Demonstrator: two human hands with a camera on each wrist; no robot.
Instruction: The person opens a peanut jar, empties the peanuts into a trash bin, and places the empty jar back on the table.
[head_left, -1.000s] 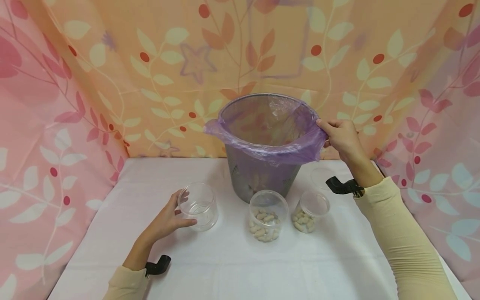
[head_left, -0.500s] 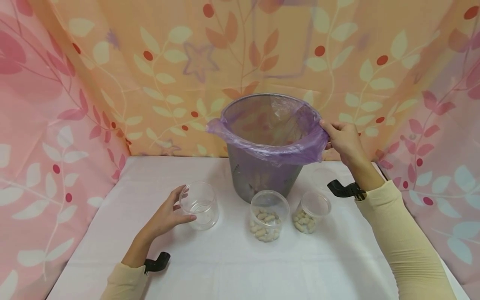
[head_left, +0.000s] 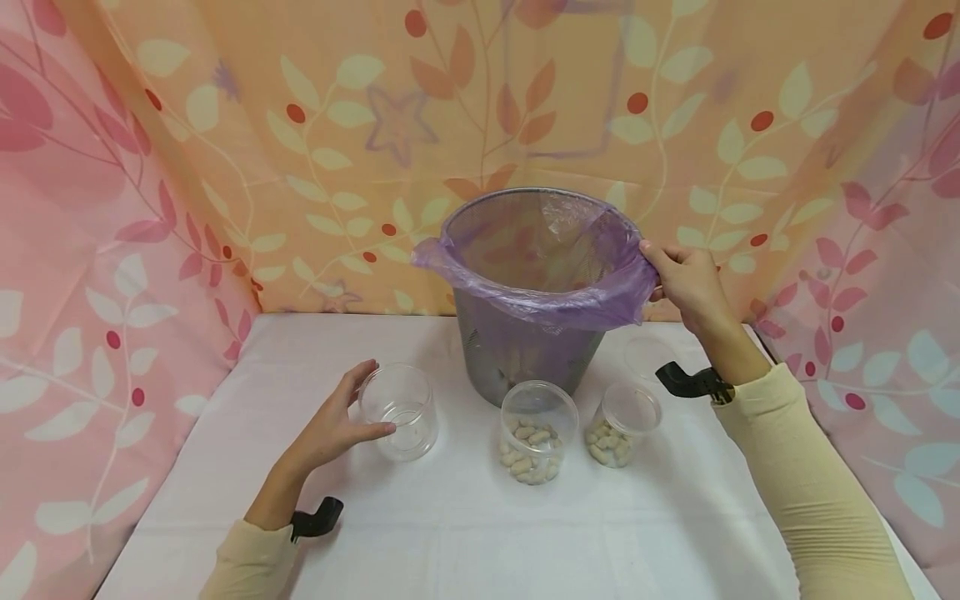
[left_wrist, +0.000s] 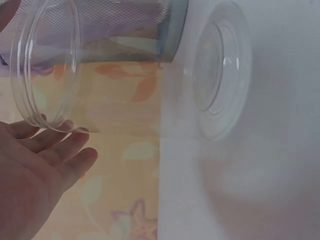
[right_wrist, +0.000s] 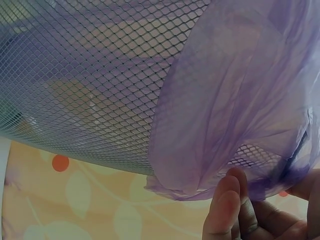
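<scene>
My right hand (head_left: pixel 692 285) pinches the overhanging edge of a thin purple plastic bag (head_left: pixel 577 307) at the right side of the rim of a grey mesh bin (head_left: pixel 498 358). In the right wrist view, the fingertips (right_wrist: pixel 229 202) press against the gathered film over the mesh. My left hand (head_left: pixel 335 423) rests loosely at the left side of a clear jar (head_left: pixel 408 429), which stands upright with nothing seen inside. Its thumb lies before the jar and the other fingers (left_wrist: pixel 77 165) extend along the far side, right at the wall below the rim.
Before the bin stand two clear containers of unshelled peanuts: a larger tub (head_left: pixel 534 454) and a smaller cup (head_left: pixel 618 437). A clear round lid (head_left: pixel 643 357) lies behind the cup. A white cloth covers the table (head_left: pixel 465 550). Patterned curtains (head_left: pixel 315 167) enclose the back and sides.
The left hand's fingers have spread slightly away from the jar, their tips rising a little. The right hand keeps its pinch on the bag. Jar, bin and peanut containers stay in place.
</scene>
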